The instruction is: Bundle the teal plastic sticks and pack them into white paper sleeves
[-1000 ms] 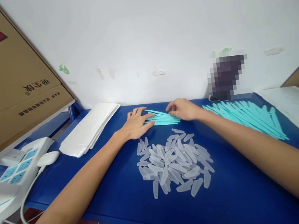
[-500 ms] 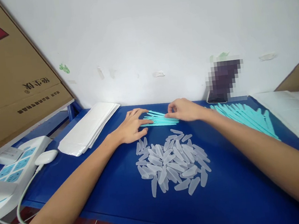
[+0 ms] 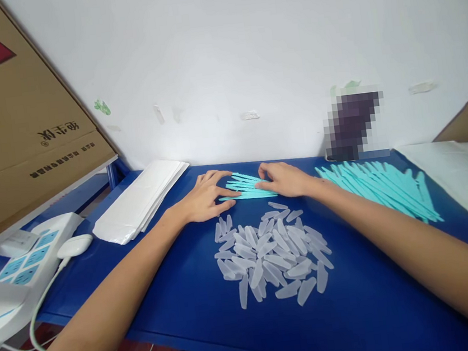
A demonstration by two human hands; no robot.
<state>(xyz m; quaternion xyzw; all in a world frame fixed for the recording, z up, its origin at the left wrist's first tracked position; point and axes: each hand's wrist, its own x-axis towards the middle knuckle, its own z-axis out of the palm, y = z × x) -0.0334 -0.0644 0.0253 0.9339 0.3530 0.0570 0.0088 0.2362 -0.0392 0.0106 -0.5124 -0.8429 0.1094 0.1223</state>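
Observation:
A small row of slim turquoise plastic sticks point(image 3: 246, 185) lies roughly side by side at the back of the blue table. My left hand point(image 3: 206, 196) rests at their left ends, its fingers spread and touching them. Over their right ends is my right hand point(image 3: 285, 179), with thumb and bent fingers apart; the fingers partly hide the sticks. Nearer to me lies a loose heap of frosted, see-through plastic caps point(image 3: 270, 253). A bigger pile of the same turquoise sticks point(image 3: 381, 189) spreads out beyond my right forearm.
Flat white packets point(image 3: 142, 203) lie back left, and a white plastic sheet point(image 3: 458, 178) is at the right. A blurred dark phone-like thing point(image 3: 355, 125) leans on the wall. On the left are a power strip point(image 3: 36, 257), a white charger with cable point(image 3: 74, 246) and a large cardboard box point(image 3: 19, 110).
My right hand has lowered and shifted slightly left, its bent fingers opening out over the sticks' right ends. The left hand stays almost where it was.

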